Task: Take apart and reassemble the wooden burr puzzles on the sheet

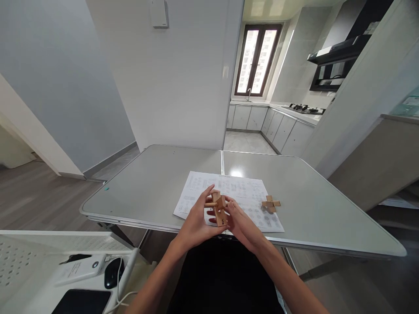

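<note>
Between my two hands is a wooden interlocking puzzle [220,214], made of light brown blocks crossing one another, raised above the near edge of the table. My left hand [198,216] closes round its left side, thumb at the bottom and fingers reaching behind. On the other side, my right hand [238,218] grips the puzzle with its fingers against the right and upper blocks. Some fingertips are hidden behind the wood. Under the hands lies a printed sheet [203,181] with rows of small diagrams. A second wooden puzzle [271,204], cross-shaped, rests at the sheet's right edge.
The grey folding table [310,205] has a seam down its middle. At lower left stands a white perforated cart [65,237] holding a white box [81,269], a black mouse [114,273], a dark flat device [81,302] and cables. A wall and kitchen lie beyond.
</note>
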